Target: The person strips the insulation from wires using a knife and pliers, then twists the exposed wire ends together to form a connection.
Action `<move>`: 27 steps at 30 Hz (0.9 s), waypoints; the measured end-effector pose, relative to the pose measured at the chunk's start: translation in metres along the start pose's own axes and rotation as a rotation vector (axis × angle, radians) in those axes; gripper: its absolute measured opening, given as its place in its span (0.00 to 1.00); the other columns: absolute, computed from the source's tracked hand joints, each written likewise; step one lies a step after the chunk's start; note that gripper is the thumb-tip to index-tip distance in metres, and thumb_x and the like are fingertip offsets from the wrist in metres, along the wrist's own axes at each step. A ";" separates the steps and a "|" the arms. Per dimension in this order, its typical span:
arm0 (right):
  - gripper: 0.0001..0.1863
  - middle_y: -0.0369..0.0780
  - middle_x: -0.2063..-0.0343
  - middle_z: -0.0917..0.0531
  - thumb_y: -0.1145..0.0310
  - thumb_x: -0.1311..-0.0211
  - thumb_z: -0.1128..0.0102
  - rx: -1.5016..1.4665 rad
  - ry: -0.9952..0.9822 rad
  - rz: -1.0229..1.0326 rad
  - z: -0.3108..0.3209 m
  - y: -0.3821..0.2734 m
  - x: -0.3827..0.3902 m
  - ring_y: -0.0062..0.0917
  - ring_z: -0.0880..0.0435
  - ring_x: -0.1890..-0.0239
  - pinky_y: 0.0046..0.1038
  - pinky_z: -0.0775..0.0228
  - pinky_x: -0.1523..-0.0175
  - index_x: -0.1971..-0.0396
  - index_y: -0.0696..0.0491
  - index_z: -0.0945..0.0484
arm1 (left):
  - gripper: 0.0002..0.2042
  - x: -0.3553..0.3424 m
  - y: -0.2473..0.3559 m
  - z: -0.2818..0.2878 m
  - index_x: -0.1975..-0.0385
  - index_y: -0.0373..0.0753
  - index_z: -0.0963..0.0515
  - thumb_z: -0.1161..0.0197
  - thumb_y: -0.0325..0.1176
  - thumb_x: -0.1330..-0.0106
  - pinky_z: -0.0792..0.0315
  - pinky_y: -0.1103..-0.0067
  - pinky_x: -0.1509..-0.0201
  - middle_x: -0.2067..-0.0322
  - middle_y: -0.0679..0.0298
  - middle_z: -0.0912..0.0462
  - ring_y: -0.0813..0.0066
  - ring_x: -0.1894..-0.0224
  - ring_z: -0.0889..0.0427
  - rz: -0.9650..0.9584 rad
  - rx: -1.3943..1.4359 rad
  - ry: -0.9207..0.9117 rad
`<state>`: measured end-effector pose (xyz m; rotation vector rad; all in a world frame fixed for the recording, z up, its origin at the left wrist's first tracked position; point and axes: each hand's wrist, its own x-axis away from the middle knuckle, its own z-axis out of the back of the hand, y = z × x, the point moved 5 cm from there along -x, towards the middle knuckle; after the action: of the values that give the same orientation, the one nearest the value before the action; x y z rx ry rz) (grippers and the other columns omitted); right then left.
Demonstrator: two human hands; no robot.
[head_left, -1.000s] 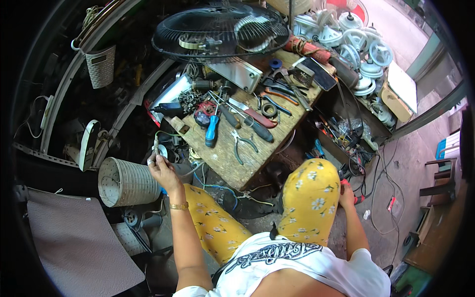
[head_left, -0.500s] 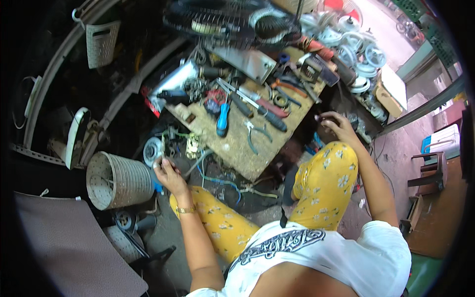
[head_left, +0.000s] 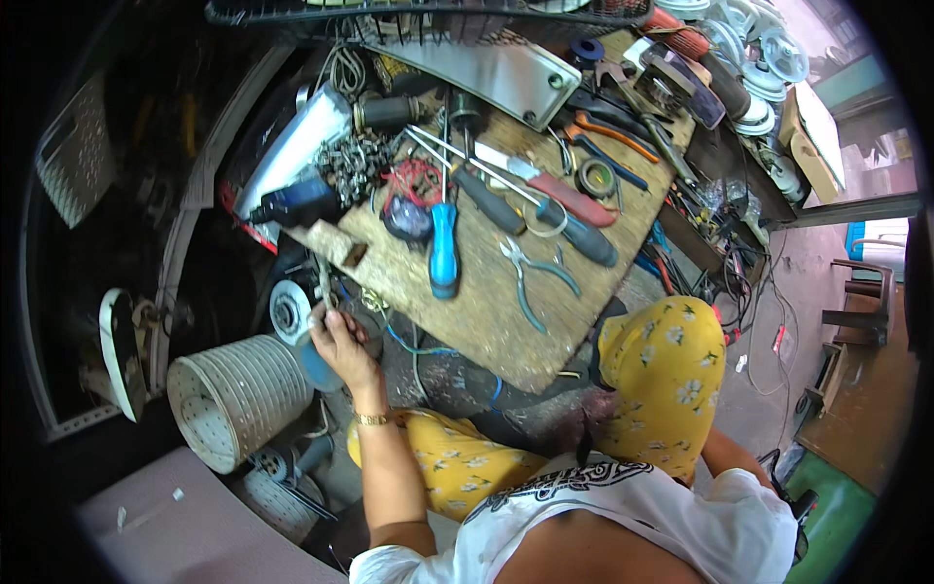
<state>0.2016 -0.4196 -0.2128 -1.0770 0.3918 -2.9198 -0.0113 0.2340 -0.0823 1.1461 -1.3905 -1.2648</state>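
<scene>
My left hand is left of the wooden work board, its fingers closed round a slender, pale grey piece whose kind I cannot make out. Close by it are a round white disc with a dark centre and thin wires. My right forearm goes down behind my bent right knee, which hides the right hand. On the wooden board lie a blue-handled screwdriver, green-handled pliers, a red-handled knife, a dark-handled screwdriver and a tape roll.
A perforated plastic basket lies tipped at the left. Orange-handled pliers and a metal plate are at the board's far side. Cables trail across the floor at right, and a dark chair stands beyond.
My right hand has dropped from beside the board's right edge to out of sight behind the right knee. My view has shifted nearer the board. The left hand keeps its slender piece.
</scene>
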 end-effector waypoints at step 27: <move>0.11 0.39 0.65 0.17 0.70 0.39 0.42 0.058 -0.043 -0.011 0.046 -0.036 -0.040 0.26 0.19 0.66 0.28 0.27 0.58 0.59 0.58 0.21 | 0.10 -0.012 0.065 -0.014 0.56 0.39 0.32 0.48 0.39 0.28 0.43 0.87 0.80 0.80 0.72 0.38 0.87 0.81 0.41 -0.055 0.053 0.056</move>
<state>0.2651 -0.3918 -0.1960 -1.1356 0.2988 -2.8925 0.0002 0.2469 -0.0168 1.2549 -1.3664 -1.2311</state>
